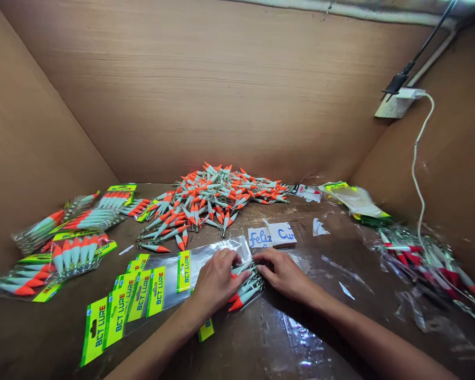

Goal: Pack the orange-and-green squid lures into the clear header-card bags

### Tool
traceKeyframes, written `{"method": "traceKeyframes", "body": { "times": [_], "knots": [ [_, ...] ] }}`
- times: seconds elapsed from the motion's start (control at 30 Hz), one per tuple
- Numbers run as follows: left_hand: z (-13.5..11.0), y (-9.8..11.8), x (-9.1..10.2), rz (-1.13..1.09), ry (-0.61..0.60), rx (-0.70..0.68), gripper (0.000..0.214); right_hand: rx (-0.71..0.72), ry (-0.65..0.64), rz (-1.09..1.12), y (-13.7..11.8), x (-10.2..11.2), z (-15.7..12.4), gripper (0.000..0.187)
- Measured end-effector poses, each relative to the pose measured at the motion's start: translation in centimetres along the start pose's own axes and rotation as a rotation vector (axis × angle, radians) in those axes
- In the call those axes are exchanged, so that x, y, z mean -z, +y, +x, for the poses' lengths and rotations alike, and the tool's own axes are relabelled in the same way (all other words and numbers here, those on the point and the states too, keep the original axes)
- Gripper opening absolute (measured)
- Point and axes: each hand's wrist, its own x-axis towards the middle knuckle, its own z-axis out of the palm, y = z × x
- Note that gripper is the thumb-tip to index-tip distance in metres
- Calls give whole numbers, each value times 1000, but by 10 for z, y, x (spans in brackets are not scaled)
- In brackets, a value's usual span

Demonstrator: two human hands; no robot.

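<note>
A row of several orange-and-pale fishing lures (245, 298) lies between my hands, hook ends to the right. My left hand (220, 277) is closed over them from the left, thumb pointing at the hooks. At the hook ends, the fingertips of my right hand (283, 273) are bent in and closed on the lures. Clear plastic shows around the lures; whether they are inside a bag I cannot tell. A yellow-green header card (206, 330) sticks out below my left wrist. Clear bags with "BCT LURE" cards (155, 291) fan out to the left, partly under my left hand.
A big pile of loose lures (209, 198) lies at the back wall. Packed lures (75, 252) are at far left. Printed paper slips (272, 235), bags (356, 200) and red-and-white lures (427, 264) lie to the right. A white cable (415, 158) hangs from a power strip (396, 105).
</note>
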Motion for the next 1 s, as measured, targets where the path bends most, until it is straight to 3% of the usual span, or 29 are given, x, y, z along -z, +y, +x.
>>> {"method": "traceKeyframes", "body": {
  "times": [0.47, 0.8, 0.9, 1.0],
  "knots": [
    [-4, 3, -7, -110, 67, 53, 17, 26, 11, 29, -1, 1, 0, 24],
    [3, 1, 2, -365, 82, 23, 11, 26, 3, 277, -5, 4, 0, 34],
    [4, 5, 9, -443, 116, 4, 11, 50, 148, 317, -8, 7, 1, 39],
    [7, 10, 13, -520, 243, -5, 14, -27, 451, 377, -7, 8, 3, 58]
  ]
}}
